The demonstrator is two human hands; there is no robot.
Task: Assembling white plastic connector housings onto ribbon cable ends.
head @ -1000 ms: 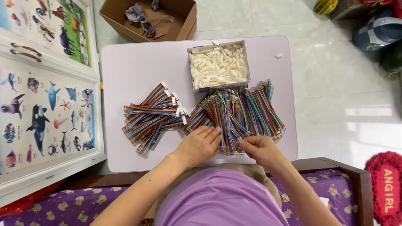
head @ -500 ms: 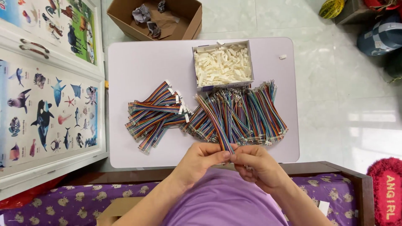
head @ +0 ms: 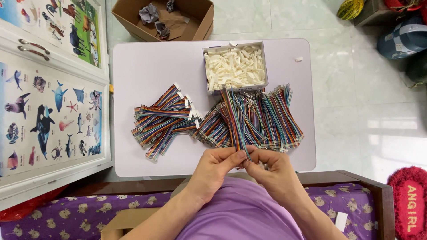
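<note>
My left hand (head: 219, 166) and my right hand (head: 272, 169) meet at the near edge of the pale table (head: 147, 66). Together they pinch one multicoloured ribbon cable (head: 235, 120), which runs from my fingertips up toward the box. A loose heap of the same cables (head: 271, 115) lies just beyond my hands. A second pile of cables with white plugs on their ends (head: 164, 118) lies to the left. A small box of white plastic connectors (head: 235, 66) stands at the far middle of the table.
A cardboard box holding crumpled paper (head: 164, 18) sits on the floor beyond the table. White cabinet doors with animal posters (head: 49, 98) stand at the left. A tiny white piece (head: 298, 59) lies near the table's far right corner. Bags rest on the tiled floor at top right.
My hands have drawn back from the cable heap toward my body, lifting one ribbon cable out of it and holding it between both hands.
</note>
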